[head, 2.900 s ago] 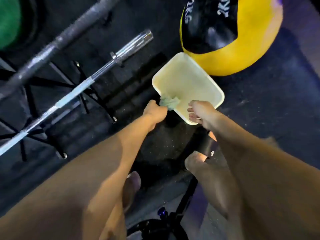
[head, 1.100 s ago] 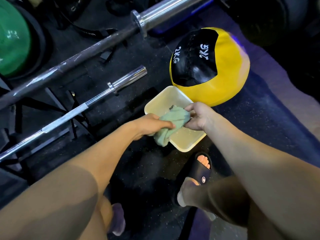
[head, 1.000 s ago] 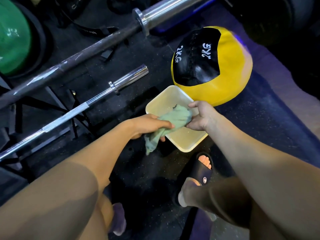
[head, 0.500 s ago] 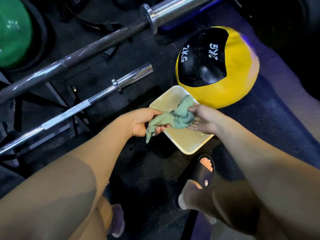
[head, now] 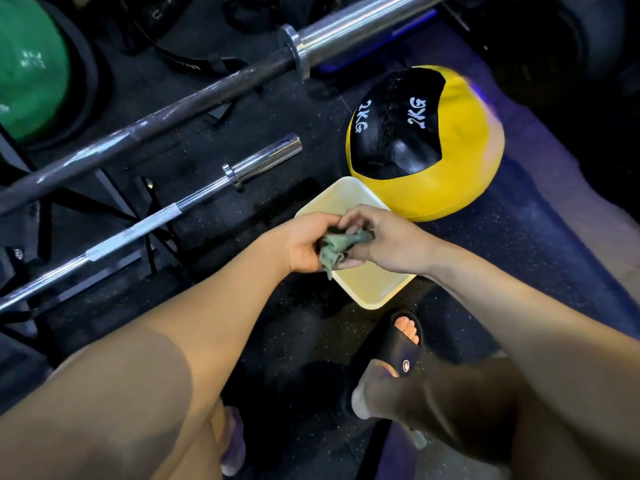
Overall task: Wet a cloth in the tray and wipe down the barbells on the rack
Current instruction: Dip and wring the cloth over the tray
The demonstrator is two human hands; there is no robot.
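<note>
A green cloth [head: 337, 245] is bunched up between both hands, just above the near-left part of a cream square tray [head: 372, 289] on the black floor. My left hand [head: 306, 245] grips the cloth's left end, with a corner hanging down below it. My right hand [head: 384, 242] grips the right end with curled fingers. Two barbells lie on a low black rack to the left: a thin chrome one [head: 156, 220] nearer me and a thick dark one [head: 166, 112] behind it.
A yellow and black 2KG medicine ball [head: 450, 161] sits right behind the tray. A green plate [head: 27, 71] stands at the far left. My foot in a black slide sandal [head: 394, 344] is just in front of the tray.
The cloth came up out of the tray. Both hands closed in on it and squeezed it into a tight bunch; half a second ago it was stretched out between them.
</note>
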